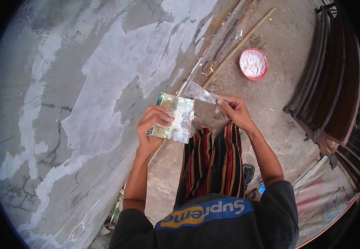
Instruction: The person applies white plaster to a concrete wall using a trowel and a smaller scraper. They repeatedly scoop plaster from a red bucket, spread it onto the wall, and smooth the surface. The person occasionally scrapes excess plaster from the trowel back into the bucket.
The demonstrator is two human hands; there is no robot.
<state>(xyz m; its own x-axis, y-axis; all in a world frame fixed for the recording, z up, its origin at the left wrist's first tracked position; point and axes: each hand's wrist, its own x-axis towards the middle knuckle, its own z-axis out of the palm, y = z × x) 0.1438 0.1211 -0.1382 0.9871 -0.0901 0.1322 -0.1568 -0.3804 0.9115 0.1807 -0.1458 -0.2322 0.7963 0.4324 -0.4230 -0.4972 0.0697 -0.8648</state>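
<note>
My left hand (152, 124) is closed round the edge of a flat, square board (177, 117) smeared with white and greenish stains, its fingers curled over the face. In my right hand (235, 111) is a putty knife (200, 93) with a wide metal blade, pinched near its handle end. The blade tip points left, just above the board's upper right corner. Its handle is mostly hidden by my fingers. To my left rises a grey wall (101, 99) with pale patches of filler and several cracks.
A red bowl (266, 68) of white paste stands on the concrete floor (288, 89) ahead to the right. A long wooden pole (240, 45) lies near the wall's foot. Dark brown curved slats (333, 79) stand at right, above a stained pale sheet (323, 195).
</note>
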